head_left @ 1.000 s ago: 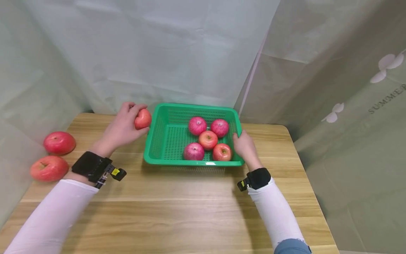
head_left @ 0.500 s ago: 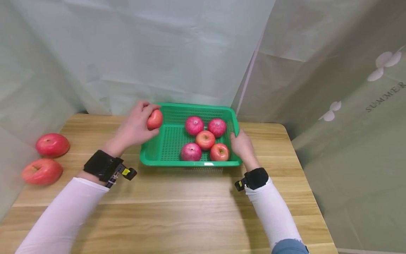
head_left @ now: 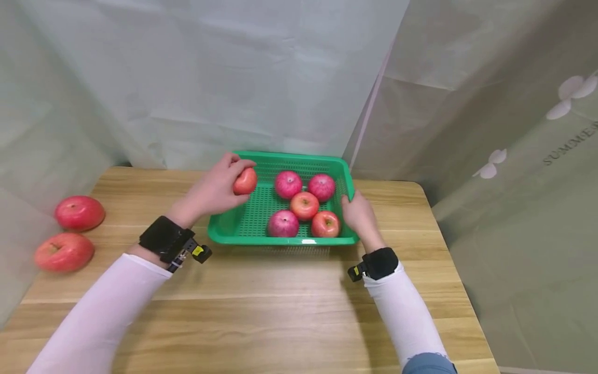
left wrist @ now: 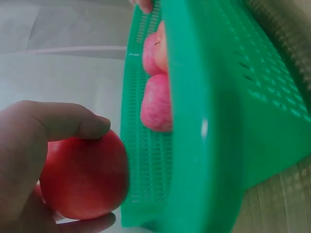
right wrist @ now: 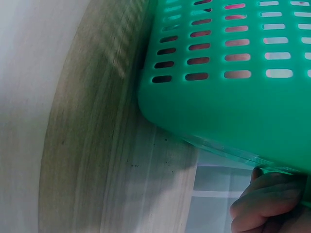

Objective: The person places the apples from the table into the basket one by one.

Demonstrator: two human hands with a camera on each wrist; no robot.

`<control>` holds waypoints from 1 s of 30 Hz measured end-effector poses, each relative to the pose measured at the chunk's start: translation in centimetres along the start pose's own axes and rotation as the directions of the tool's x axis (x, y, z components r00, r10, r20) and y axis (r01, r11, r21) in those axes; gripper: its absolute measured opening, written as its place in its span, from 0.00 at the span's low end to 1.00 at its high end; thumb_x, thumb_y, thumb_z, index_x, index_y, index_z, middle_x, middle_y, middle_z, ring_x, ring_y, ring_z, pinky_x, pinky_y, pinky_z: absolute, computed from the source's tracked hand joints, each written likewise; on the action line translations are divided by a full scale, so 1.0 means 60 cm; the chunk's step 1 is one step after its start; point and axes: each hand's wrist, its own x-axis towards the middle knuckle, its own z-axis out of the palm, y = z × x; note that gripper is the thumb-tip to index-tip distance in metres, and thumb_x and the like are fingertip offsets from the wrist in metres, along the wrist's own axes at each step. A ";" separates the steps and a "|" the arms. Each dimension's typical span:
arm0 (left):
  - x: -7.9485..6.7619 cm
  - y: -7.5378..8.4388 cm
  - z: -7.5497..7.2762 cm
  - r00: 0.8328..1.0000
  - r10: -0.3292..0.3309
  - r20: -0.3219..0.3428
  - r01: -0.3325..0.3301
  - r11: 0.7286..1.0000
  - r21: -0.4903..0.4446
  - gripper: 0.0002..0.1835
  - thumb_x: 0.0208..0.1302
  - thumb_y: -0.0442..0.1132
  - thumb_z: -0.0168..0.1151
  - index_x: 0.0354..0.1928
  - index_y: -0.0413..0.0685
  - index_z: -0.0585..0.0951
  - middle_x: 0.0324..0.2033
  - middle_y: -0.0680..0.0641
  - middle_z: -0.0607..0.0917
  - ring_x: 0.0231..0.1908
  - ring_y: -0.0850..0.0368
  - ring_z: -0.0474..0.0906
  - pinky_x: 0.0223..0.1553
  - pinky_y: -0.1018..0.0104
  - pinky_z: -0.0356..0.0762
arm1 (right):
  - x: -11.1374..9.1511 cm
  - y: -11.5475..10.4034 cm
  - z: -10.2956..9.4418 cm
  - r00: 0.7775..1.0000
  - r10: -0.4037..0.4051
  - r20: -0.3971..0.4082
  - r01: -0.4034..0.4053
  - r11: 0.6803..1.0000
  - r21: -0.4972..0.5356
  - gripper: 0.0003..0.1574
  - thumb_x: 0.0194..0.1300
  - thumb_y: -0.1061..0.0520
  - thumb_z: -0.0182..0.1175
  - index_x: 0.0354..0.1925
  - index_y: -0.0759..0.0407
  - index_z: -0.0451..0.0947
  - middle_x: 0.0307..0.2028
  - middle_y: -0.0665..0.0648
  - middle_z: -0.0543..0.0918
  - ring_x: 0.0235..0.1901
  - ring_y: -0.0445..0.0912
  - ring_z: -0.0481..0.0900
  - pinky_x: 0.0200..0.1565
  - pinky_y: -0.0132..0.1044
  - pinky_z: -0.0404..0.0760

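My left hand (head_left: 219,187) grips a red apple (head_left: 245,182) over the left part of a green plastic basket (head_left: 261,241). In the left wrist view, thumb and fingers wrap round that apple (left wrist: 87,174), above the basket's slotted floor. My right hand (head_left: 359,214) holds the basket's right rim, thumb on the inner side. Several apples lie in the right half of the basket: deep pink ones, such as the front apple (head_left: 283,224), and lighter red ones, such as the middle apple (head_left: 304,206). The right wrist view has the right fingers (right wrist: 267,201) curled at the rim.
Two more red apples, a rear one (head_left: 80,213) and a front one (head_left: 64,252), sit at the left edge of the wooden table (head_left: 289,317). Pale sheeting (head_left: 243,78) hangs behind the table and along both sides.
My left hand has carried the apple rightward, from outside the basket's left rim to over its inside. The right hand keeps its hold on the right rim.
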 end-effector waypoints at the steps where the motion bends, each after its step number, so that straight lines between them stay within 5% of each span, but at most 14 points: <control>1: 0.002 0.002 0.002 1.000 0.006 0.023 -0.006 1.000 0.007 0.41 0.58 0.37 0.76 0.75 0.42 0.72 0.64 0.33 0.68 0.53 0.37 0.79 0.51 0.39 0.84 | 0.000 0.000 0.000 1.000 0.001 0.000 -0.001 1.000 -0.001 0.39 0.85 0.41 0.41 0.76 0.69 0.61 0.63 0.71 0.77 0.57 0.62 0.78 0.53 0.59 0.82; 6: 0.013 0.012 0.016 0.991 0.028 0.132 -0.038 0.997 0.074 0.47 0.56 0.39 0.77 0.78 0.40 0.68 0.62 0.34 0.69 0.52 0.40 0.79 0.49 0.43 0.85 | 0.001 0.000 0.001 1.000 -0.003 -0.009 0.003 1.000 -0.005 0.38 0.85 0.41 0.42 0.74 0.69 0.63 0.61 0.71 0.78 0.55 0.62 0.79 0.52 0.59 0.82; 11: 0.016 0.018 0.032 0.975 0.046 0.219 -0.072 0.991 0.114 0.43 0.56 0.38 0.77 0.74 0.38 0.71 0.60 0.35 0.70 0.50 0.43 0.78 0.46 0.48 0.86 | 0.002 -0.001 0.005 1.000 -0.007 -0.005 0.007 1.000 -0.017 0.38 0.84 0.41 0.42 0.73 0.70 0.64 0.61 0.72 0.78 0.57 0.63 0.79 0.55 0.59 0.81; 20: 0.034 0.037 0.052 0.933 0.100 0.346 -0.170 0.969 0.178 0.38 0.50 0.34 0.83 0.66 0.52 0.81 0.50 0.43 0.77 0.43 0.46 0.80 0.39 0.49 0.85 | 0.003 0.001 0.002 1.000 0.000 -0.005 0.000 1.000 0.001 0.39 0.85 0.41 0.42 0.75 0.69 0.62 0.62 0.71 0.77 0.55 0.61 0.79 0.51 0.57 0.82; 30: 0.047 0.037 0.071 0.931 0.080 0.357 -0.159 0.967 0.198 0.40 0.50 0.33 0.85 0.67 0.56 0.80 0.60 0.39 0.76 0.52 0.42 0.79 0.41 0.46 0.87 | 0.001 0.003 0.004 1.000 -0.009 -0.005 0.009 1.000 -0.003 0.38 0.85 0.41 0.42 0.73 0.69 0.64 0.59 0.70 0.78 0.53 0.61 0.79 0.50 0.56 0.82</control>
